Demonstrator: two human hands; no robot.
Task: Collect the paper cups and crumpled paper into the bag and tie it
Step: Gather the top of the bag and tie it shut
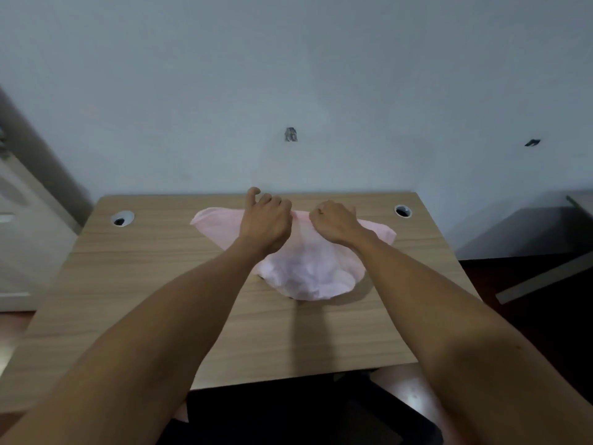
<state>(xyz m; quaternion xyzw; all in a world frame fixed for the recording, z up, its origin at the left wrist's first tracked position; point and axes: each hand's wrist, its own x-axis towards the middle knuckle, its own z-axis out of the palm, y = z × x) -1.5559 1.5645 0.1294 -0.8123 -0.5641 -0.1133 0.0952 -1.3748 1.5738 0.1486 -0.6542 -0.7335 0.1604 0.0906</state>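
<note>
Pink plastic bag (308, 268) lies bulging at the middle of a wood-grain desk (160, 284), its two top flaps spread toward the far left and far right, as a person works at its mouth with both hands. The left hand (266, 220) and right hand (335, 221) meet at the far edge of the bag, just beside each other. The right hand's fingers are curled shut on a gather of the film; the left hand's fingers are bent over the plastic with the thumb lifted clear, and whether they pinch it cannot be told from this angle. No paper cups or crumpled paper show loose on the desk, and the bag's swollen near end suggests they are already inside, though its contents are hidden. That would put the job at its closing step, the tying. The next move likely calls for drawing the two flaps together, crossing them and pulling a knot snug without tearing the thin film.
</note>
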